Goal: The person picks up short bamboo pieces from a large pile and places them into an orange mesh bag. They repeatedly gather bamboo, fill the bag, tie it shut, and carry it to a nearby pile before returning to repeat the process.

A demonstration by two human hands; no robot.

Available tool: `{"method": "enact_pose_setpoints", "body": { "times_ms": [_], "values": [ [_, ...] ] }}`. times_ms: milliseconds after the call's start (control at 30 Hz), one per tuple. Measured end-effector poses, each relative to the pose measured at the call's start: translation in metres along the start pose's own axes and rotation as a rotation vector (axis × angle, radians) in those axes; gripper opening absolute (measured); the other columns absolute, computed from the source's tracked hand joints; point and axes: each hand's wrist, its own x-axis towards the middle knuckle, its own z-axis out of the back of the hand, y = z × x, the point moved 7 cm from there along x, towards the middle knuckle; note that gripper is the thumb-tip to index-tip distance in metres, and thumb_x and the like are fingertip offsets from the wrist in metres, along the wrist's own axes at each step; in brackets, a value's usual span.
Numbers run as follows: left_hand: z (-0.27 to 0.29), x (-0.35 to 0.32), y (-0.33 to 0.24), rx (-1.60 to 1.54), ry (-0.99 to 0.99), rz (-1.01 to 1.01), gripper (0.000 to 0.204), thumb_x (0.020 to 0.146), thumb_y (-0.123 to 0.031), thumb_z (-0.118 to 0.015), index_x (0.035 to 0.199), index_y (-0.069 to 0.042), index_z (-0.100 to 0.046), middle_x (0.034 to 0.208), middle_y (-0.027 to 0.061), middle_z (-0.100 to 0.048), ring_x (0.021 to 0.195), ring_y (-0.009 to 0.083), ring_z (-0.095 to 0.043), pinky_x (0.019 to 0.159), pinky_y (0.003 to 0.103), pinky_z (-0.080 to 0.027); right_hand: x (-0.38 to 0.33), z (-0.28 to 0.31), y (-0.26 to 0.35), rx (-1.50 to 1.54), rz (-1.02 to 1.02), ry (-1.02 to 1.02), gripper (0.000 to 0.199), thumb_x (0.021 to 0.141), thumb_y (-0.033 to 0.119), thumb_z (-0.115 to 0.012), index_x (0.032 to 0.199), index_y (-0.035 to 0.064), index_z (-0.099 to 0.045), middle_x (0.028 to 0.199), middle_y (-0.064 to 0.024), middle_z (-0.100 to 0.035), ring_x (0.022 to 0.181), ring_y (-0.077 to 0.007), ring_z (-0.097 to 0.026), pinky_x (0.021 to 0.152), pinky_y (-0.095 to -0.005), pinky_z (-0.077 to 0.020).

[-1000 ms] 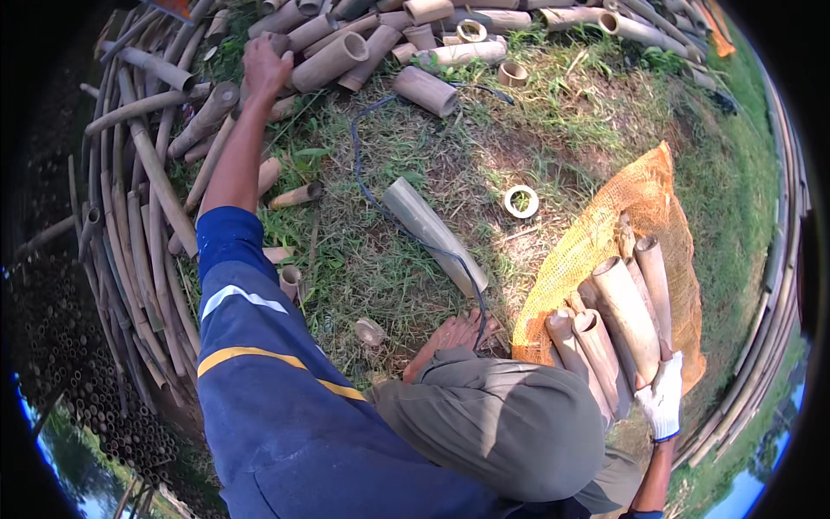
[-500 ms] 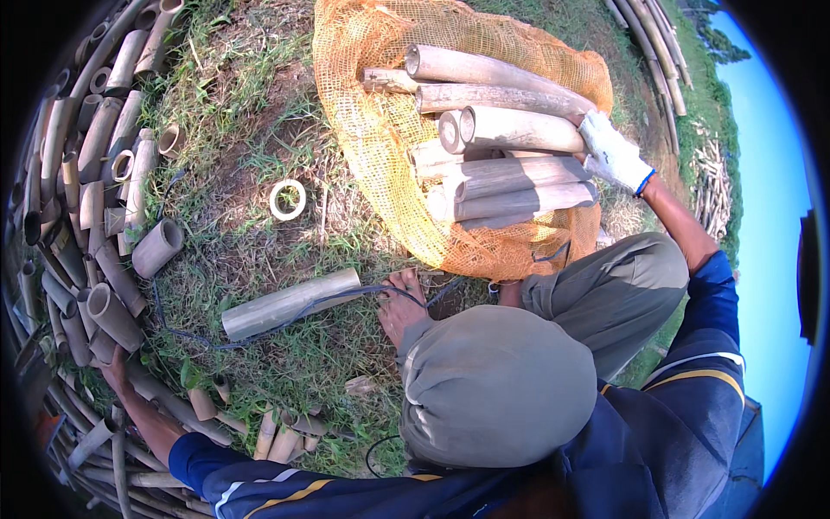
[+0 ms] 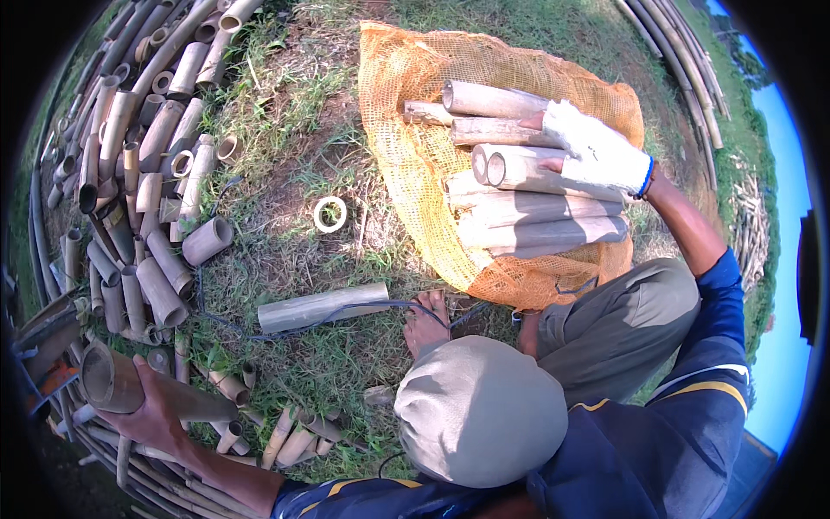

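Over at the lower left, my bare left hand [image 3: 147, 415] is closed around a thick bamboo tube [image 3: 201, 403], whose wide end faces away to the left. My right hand [image 3: 596, 156], in a white knitted glove with a blue cuff, rests on a row of cut bamboo tubes [image 3: 536, 208]. Its thumb and forefinger are bare and spread apart; no tube is visibly lifted by it. Beneath this row lies an orange mesh sack [image 3: 402, 156]. A black cord [image 3: 346, 307] crosses a single bamboo tube [image 3: 320, 311] near my bare foot [image 3: 424, 324].
Many cut bamboo pieces [image 3: 160, 134] are heaped along the left. A bamboo ring [image 3: 329, 214] lies on the grass, and short offcuts [image 3: 294, 445] sit at the bottom. Long poles [image 3: 674, 65] stretch along the far right, with another pale pile [image 3: 750, 225] beyond them.
My left hand has come away from the pile, nearer to me, with the thick tube in it. My right hand has slid leftward over the row. The whole view has shifted.
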Motion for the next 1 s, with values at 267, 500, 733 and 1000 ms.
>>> {"method": "enact_pose_setpoints", "body": {
  "times_ms": [267,500,733,1000],
  "values": [
    [0.165,0.105,-0.244,-0.806,-0.435,-0.517,0.065,0.094,-0.049,-0.075,0.135,-0.001,-0.062,0.109,0.0181,-0.073,0.095,0.0264,-0.074,0.084,0.041,-0.06,0.038,0.101,0.209,0.071,0.531,-0.405,0.106,0.08,0.055,-0.088,0.162,0.0055,-0.042,0.165,-0.0231,-0.043,0.153,-0.0454,-0.041,0.128,-0.0605,-0.0282],
    [0.006,0.028,-0.285,-1.76,-0.229,0.032,0.061,0.096,-0.054,-0.074,0.131,-0.009,-0.054,0.113,0.0087,-0.062,0.102,0.018,-0.065,0.089,0.039,-0.056,0.021,0.149,0.217,0.043,0.509,-0.765,0.108,0.074,0.035,-0.096,0.161,0.005,-0.041,0.16,-0.0244,-0.046,0.149,-0.0447,-0.045,0.123,-0.0549,-0.0371],
    [-0.192,-0.1,-0.28,-1.752,0.336,0.598,0.076,0.097,-0.042,-0.082,0.153,-0.008,-0.043,0.142,0.0092,-0.055,0.135,0.0221,-0.054,0.117,0.041,-0.044,0.007,0.095,0.094,0.273,0.154,-0.348,0.096,0.063,0.01,-0.088,0.15,-0.0001,-0.051,0.129,-0.0242,-0.063,0.123,-0.0453,-0.062,0.111,-0.0507,-0.0476],
    [-0.14,-0.146,0.05,-0.667,0.009,0.697,0.059,0.096,-0.019,-0.081,0.146,-0.001,-0.056,0.14,0.015,-0.06,0.128,0.0231,-0.06,0.108,0.038,-0.051,-0.056,-0.008,-0.115,0.24,0.004,-0.149,0.06,0.083,0.031,-0.075,0.132,-0.0023,-0.064,0.118,-0.0234,-0.066,0.109,-0.0411,-0.062,0.099,-0.0507,-0.0486]
  ]
}}
